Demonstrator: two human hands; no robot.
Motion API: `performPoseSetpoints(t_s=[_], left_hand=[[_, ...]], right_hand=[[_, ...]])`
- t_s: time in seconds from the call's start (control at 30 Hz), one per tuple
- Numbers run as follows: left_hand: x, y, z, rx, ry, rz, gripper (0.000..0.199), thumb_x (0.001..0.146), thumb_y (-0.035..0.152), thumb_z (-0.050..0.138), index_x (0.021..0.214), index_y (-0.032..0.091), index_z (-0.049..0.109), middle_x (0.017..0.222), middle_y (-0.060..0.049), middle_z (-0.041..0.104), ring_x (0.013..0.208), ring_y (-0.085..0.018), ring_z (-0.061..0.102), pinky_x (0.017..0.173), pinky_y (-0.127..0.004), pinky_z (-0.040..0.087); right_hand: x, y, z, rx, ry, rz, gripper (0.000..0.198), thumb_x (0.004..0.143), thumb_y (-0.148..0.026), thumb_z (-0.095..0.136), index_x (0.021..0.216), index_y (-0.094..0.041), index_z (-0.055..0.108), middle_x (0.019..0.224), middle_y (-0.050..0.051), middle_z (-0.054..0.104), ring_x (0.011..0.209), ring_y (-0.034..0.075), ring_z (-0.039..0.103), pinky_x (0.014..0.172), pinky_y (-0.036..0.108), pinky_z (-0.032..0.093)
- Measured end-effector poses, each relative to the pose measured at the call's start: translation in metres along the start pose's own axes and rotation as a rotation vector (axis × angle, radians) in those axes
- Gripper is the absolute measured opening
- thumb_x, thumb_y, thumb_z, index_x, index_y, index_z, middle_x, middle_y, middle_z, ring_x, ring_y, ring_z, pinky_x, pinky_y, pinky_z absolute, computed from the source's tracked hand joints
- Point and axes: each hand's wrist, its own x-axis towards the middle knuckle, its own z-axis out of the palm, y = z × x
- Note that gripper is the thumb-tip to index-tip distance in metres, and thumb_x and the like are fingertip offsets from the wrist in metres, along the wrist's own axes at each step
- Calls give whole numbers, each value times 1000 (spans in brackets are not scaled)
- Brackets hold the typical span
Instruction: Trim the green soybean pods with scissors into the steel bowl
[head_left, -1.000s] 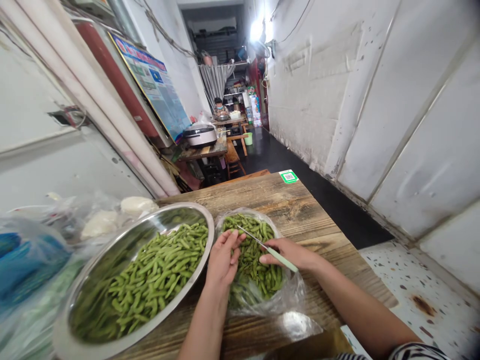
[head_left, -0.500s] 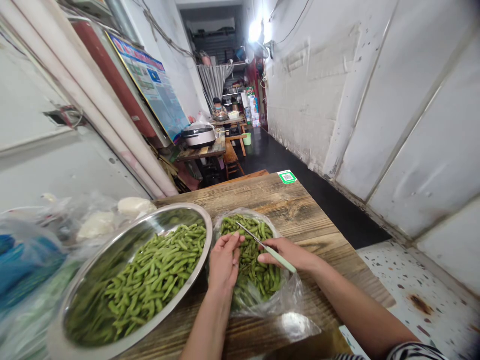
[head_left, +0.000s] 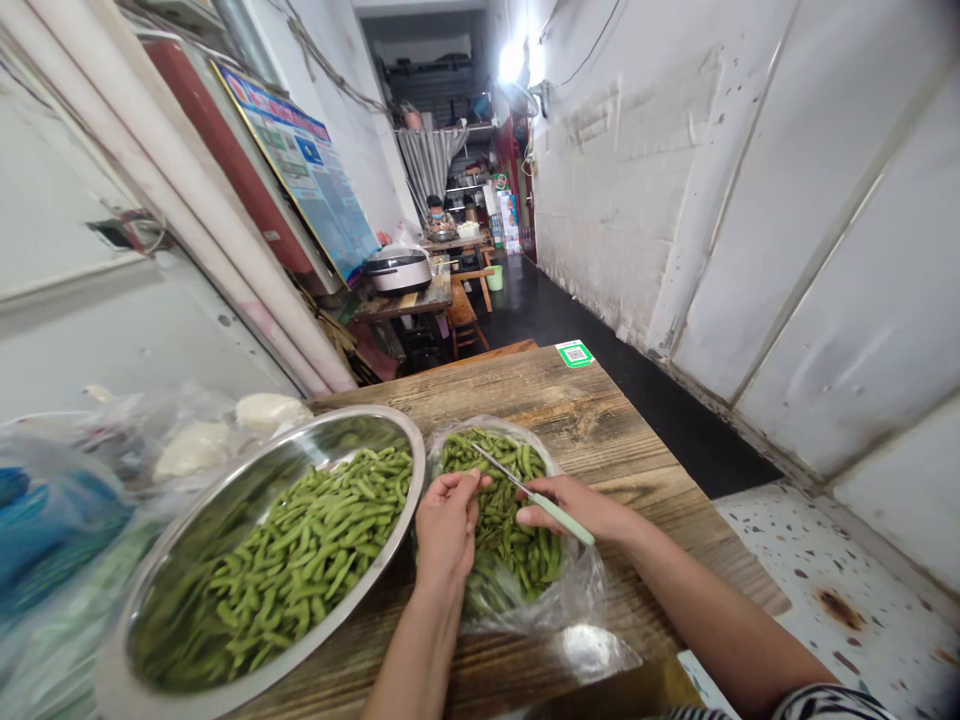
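Over worktop (head_left: 645, 450), right of bowl (head_left: 112, 675) of pods (head_left: 322, 540), pinches green bit (head_left: 487, 481) with left fingers (head_left: 456, 490), grips green-handled blade (head_left: 549, 508) with right fingers (head_left: 534, 517).

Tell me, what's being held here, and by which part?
Right grip: a green-handled cutting tool, near where handle meets blade. Left grip: apparently a green pod, but which part is too small to tell.

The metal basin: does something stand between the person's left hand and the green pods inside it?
Only the rim of the metal basin, on the side nearest the left hand; nothing else visible stands between that hand and those green pods.
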Motion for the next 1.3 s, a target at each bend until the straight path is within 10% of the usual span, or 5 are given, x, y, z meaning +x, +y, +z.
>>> performPoseSetpoints(t_s=[0.5, 0.77, 0.87, 1.07, 1.3], left_hand=[[-2, -2, -2, 103, 14, 12, 28, 59, 31, 71, 67, 15, 49, 61, -2, 64, 33, -1, 29, 35, -17, 15], [0, 70, -46, 1027, 602, 724, 18, 70, 29, 59, 85, 19, 61, 88, -8, 62, 88, -26, 56, 78, -40, 41], [8, 78, -55, 1334, 426, 816, 20, 70, 28, 60, 87, 18, 65, 112, -14, 59, 114, -36, 44, 94, -51, 30], [21, 24, -21, 966, -305, 632, 12, 71, 19, 62, 74, 25, 71, 85, -7, 70, 86, -26, 59, 90, -39, 35], [40, 1, -3, 828, -403, 540, 19, 55, 8, 70, 62, 25, 69, 68, -6, 67, 76, -25, 57, 83, -35, 40]], right_hand=[[6, 14, 5, -27, 42, 35, 49, 69, -61, 61, 72, -12, 63, 55, -6, 40, 53, 8, 33, 48, 20, 24], [5, 10, -4, -464, 127, 219, 48, 64, -62, 64, 77, -16, 66, 67, 3, 60, 64, 17, 54, 52, 22, 31], [1, 5, -10, -630, 121, 272, 49, 65, -62, 64, 83, -16, 67, 79, 11, 67, 74, 24, 61, 55, 24, 33], [-12, 2, -34, -689, 87, 299, 40, 64, -53, 68, 84, -18, 69, 82, 12, 70, 77, 26, 63, 57, 26, 34], [-16, -2, -39, -553, 198, 227, 47, 65, -58, 67, 93, -21, 69, 82, 7, 69, 75, 22, 61, 58, 25, 34]])
